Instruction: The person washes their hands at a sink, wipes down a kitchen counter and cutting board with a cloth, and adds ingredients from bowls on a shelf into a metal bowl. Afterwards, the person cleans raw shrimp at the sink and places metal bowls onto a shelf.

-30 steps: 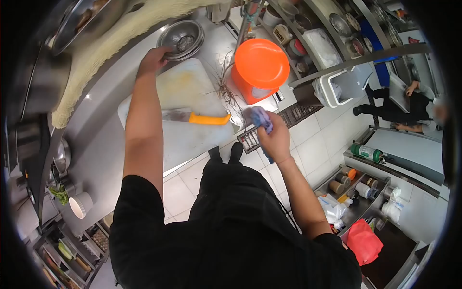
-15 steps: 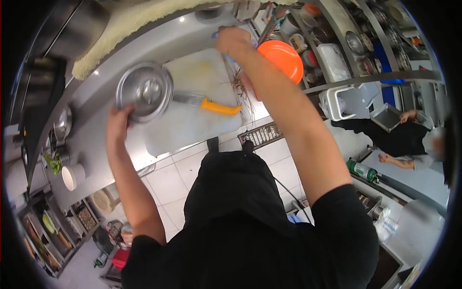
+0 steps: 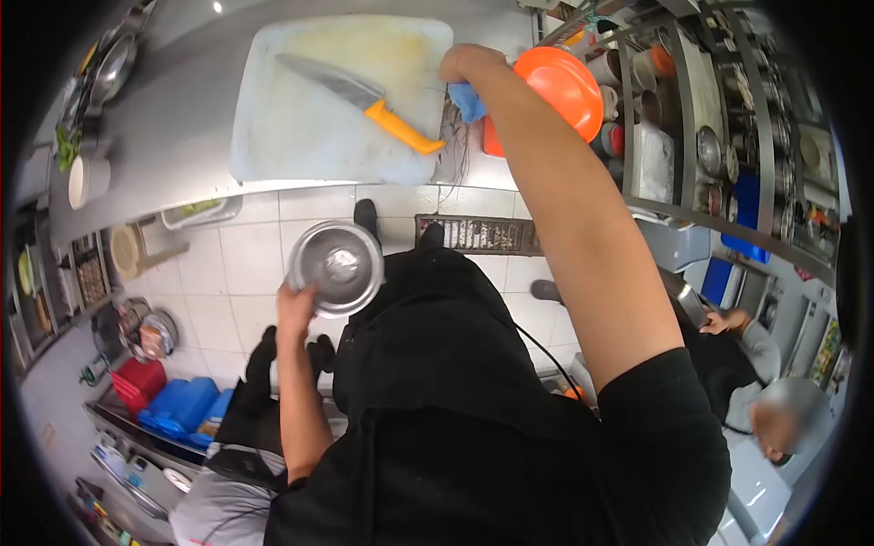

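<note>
A round stainless-steel bowl (image 3: 362, 273) is in my left hand (image 3: 297, 309), held by its near-left rim over the floor beside my apron. My right hand (image 3: 472, 64) is at the counter, right of the white cutting board (image 3: 300, 136). Its fingers are curled and partly hidden, with a blue cloth (image 3: 468, 103) bunched under it. On the board lies a knife with a yellow handle (image 3: 401, 126), its blade toward the upper left. Thin dark stringy scraps (image 3: 455, 150) lie along the board's right edge.
An orange basin (image 3: 560, 91) stands beside my right forearm. Metal shelving (image 3: 678, 109) with containers rises at the right. One person (image 3: 765, 364) is at the right, another (image 3: 241, 455) at the lower left. A floor drain (image 3: 482, 235) lies below the counter.
My left hand has brought the bowl off the cutting board and back toward my body, uncovering the knife blade. My view has shifted; my right hand stays by the board's right side.
</note>
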Demonstrator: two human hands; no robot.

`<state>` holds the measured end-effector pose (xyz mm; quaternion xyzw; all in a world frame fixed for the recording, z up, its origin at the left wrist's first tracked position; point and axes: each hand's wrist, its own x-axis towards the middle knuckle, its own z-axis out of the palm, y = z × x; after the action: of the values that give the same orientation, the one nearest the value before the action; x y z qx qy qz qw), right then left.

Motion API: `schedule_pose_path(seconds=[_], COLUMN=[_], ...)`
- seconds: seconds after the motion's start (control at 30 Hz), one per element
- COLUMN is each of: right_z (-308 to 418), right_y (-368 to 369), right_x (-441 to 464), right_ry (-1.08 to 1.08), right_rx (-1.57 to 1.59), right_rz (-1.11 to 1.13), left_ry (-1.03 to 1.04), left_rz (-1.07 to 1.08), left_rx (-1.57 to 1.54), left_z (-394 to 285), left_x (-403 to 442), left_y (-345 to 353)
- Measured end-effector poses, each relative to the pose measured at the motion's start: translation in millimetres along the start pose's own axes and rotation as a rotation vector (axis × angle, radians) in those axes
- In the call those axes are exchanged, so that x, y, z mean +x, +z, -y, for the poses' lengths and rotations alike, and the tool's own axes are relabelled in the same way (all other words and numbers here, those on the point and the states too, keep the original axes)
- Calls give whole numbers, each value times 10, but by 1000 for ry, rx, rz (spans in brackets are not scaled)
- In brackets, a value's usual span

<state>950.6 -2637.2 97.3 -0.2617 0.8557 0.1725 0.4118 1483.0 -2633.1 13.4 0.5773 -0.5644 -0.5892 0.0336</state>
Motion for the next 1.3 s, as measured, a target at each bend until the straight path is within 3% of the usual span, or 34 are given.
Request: schedule_pose_path(seconds=[0.27,0.43,0.53,0.6,0.8,0.87,1.13,1.3], right_z=[-68,-156,-154,-342,-330,-315,-463,-352], right_y=[581,1008,1435,1965,2437,2493,1982,2151], right_x=[326,-43,-757,-795,-1682,-1871,-1843,-1328], right_ry=[-137,-182,-229,-284,-314,-315,-254,-214], right_rx=[-98,-4,0,100,225,249,348,221], right_rz=[-139,-251,-324,-564,-402,-449,-805,-719], left_ry=[-24,97,117,126,48,51,19,64], left_rz=[312,227,203,177,228,220,261,258], left_rx=[101,110,92,113,76,69,28,-36], left_z=[201,129,-33,-86,-449,-428,-396,-298], left_x=[491,764,702,654,398,390,404,453], left_y=[1930,2468,2498,2468,2180,2166,2155,2191])
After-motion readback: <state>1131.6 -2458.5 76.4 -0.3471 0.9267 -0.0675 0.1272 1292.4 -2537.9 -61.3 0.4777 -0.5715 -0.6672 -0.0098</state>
